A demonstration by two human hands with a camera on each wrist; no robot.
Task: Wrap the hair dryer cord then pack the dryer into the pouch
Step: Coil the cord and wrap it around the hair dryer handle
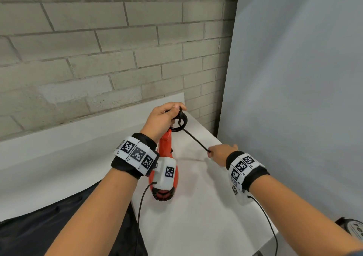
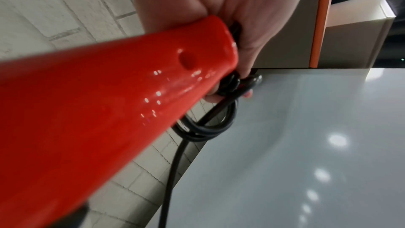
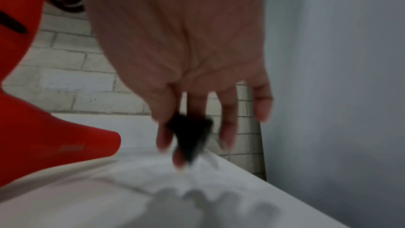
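Over white table [image 1: 196, 216], left hand [image 1: 163, 118] grips coiled cord [image 1: 181, 121]; right hand [image 1: 221, 153] pinches its end.

A white counter [image 1: 196, 216] runs from near to far, meeting a pale brick wall [image 1: 98, 49] at its far edge. A plain grey backdrop sheet [image 1: 294, 79] hangs along the right side. At the near right corner, a round grey-and-black object [image 1: 353, 229] shows only partly, cut off by the frame.
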